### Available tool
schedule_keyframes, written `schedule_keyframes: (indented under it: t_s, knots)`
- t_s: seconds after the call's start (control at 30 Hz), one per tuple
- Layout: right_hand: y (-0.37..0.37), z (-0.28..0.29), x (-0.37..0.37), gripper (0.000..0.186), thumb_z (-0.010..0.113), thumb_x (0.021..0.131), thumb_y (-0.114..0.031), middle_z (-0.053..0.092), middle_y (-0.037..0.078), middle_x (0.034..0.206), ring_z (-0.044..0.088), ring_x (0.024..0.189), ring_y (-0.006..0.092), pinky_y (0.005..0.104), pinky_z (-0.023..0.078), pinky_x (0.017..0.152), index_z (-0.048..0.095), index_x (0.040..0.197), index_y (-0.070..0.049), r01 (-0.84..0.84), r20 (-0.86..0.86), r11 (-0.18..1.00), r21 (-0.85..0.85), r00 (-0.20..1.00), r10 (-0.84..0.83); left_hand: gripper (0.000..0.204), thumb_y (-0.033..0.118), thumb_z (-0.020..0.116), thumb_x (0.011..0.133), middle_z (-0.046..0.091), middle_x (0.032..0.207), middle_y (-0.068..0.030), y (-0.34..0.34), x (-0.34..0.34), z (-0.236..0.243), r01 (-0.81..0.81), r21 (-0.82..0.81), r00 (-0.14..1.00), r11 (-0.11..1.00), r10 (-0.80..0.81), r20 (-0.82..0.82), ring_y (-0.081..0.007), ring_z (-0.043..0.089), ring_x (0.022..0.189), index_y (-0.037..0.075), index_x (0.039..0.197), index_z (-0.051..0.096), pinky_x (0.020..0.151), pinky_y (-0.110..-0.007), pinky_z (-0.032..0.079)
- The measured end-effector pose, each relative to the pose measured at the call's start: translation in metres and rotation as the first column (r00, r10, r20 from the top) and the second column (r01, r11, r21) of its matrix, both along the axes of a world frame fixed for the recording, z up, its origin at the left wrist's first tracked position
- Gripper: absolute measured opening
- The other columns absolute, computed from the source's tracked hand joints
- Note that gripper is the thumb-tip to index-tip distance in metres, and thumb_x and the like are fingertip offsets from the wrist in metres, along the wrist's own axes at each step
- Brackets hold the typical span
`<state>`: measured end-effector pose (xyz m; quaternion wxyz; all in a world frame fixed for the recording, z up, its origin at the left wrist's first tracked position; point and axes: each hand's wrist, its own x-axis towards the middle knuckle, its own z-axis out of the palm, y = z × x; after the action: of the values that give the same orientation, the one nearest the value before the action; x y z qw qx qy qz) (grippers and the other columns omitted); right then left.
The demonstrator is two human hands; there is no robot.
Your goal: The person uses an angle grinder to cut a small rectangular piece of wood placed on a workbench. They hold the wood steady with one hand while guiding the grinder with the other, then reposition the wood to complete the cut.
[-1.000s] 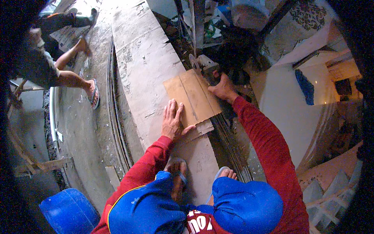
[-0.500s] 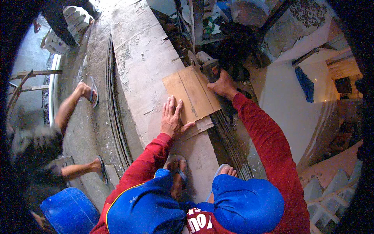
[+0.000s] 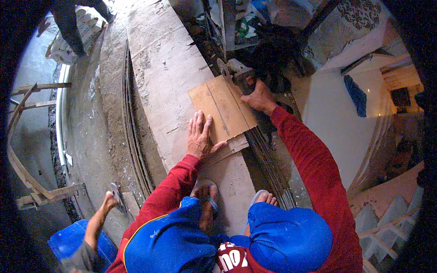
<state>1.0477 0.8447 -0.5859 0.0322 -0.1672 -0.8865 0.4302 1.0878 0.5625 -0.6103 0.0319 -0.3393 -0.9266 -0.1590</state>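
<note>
A tan, square-cut wooden panel (image 3: 217, 111) with a dark line along it lies across a long, pale, worn board (image 3: 168, 68). Flat on the panel's left edge and the board rests my left hand (image 3: 199, 136), fingers stretched and thumb apart. My right hand (image 3: 260, 99) is wrapped around the body of an angle grinder (image 3: 241, 73) at the panel's far right edge. The grinder's disc (image 3: 222, 67) stands just beyond the panel's far edge; whether it touches the wood I cannot tell. My fingers hide part of the grinder's body.
Thin stacked sheets (image 3: 273, 168) show beneath the board's right side. More long strips (image 3: 132, 123) lie to the left. A blue plastic container (image 3: 75, 239) stands at lower left beside a person's leg (image 3: 96, 220). Another person stands near white sacks (image 3: 75, 41) at far left.
The person at left has moved toward the lower edge, leaving mostly one leg in view. My hands, the panel and the grinder have hardly moved.
</note>
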Motion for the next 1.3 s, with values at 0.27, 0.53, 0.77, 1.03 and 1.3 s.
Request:
schedule_keyframes:
  t_s: [0.27, 0.53, 0.77, 1.03, 1.3]
  knots:
    - [0.0, 0.001, -0.001, 0.067, 0.079, 0.057, -0.028, 0.061, 0.016, 0.109, 0.059, 0.104, 0.0315, 0.0372, 0.047, 0.092, 0.053, 0.112, 0.0, 0.015, -0.018, 1.0, -0.002, 1.0, -0.015, 0.105, 0.076, 0.063, 0.071, 0.025, 0.153, -0.0245, 0.0, 0.001, 0.001, -0.006, 0.002, 1.0, 1.0, 0.006, 0.008, -0.0375, 0.022, 0.145, 0.007, 0.146, 0.036, 0.119, -0.048, 0.015]
    - [-0.001, 0.0, -0.005, 0.066, 0.078, 0.057, -0.029, 0.061, 0.018, 0.108, 0.06, 0.103, 0.0321, 0.0376, 0.048, 0.09, 0.053, 0.111, 0.0, 0.027, 0.062, 0.998, 0.053, 0.998, -0.03, 0.105, 0.075, 0.063, 0.071, 0.025, 0.153, -0.0249, 0.0, 0.0, 0.001, -0.001, 0.014, 1.0, 1.0, 0.001, 0.016, -0.0375, 0.021, 0.145, 0.007, 0.146, 0.036, 0.119, -0.049, 0.016]
    - [-0.01, 0.018, -0.003, 0.068, 0.078, 0.057, -0.03, 0.063, 0.02, 0.107, 0.062, 0.103, 0.035, 0.0388, 0.049, 0.091, 0.055, 0.113, 0.002, 0.052, 0.019, 0.995, 0.09, 0.998, -0.054, 0.103, 0.073, 0.064, 0.073, 0.025, 0.153, -0.0249, 0.0, 0.001, 0.004, -0.004, 0.015, 1.0, 1.0, 0.003, 0.025, -0.0377, 0.021, 0.145, 0.007, 0.146, 0.035, 0.119, -0.048, 0.016]
    - [-0.01, 0.005, -0.007, 0.07, 0.078, 0.057, -0.03, 0.063, 0.021, 0.109, 0.062, 0.104, 0.0352, 0.0391, 0.049, 0.091, 0.055, 0.114, 0.003, 0.053, -0.064, 0.996, 0.066, 0.997, -0.049, 0.103, 0.074, 0.063, 0.072, 0.025, 0.153, -0.0252, 0.0, 0.001, 0.002, -0.005, 0.003, 1.0, 1.0, 0.005, 0.016, -0.0378, 0.022, 0.145, 0.007, 0.146, 0.036, 0.119, -0.048, 0.016]
    - [-0.011, 0.013, -0.007, 0.071, 0.078, 0.056, -0.032, 0.063, 0.022, 0.11, 0.062, 0.104, 0.0365, 0.0396, 0.049, 0.092, 0.055, 0.114, 0.002, 0.044, 0.019, 0.998, 0.049, 0.999, -0.044, 0.104, 0.076, 0.062, 0.071, 0.026, 0.153, -0.0254, 0.0, 0.0, 0.002, -0.004, 0.013, 1.0, 1.0, 0.004, 0.007, -0.0378, 0.022, 0.144, 0.006, 0.145, 0.038, 0.119, -0.048, 0.016]
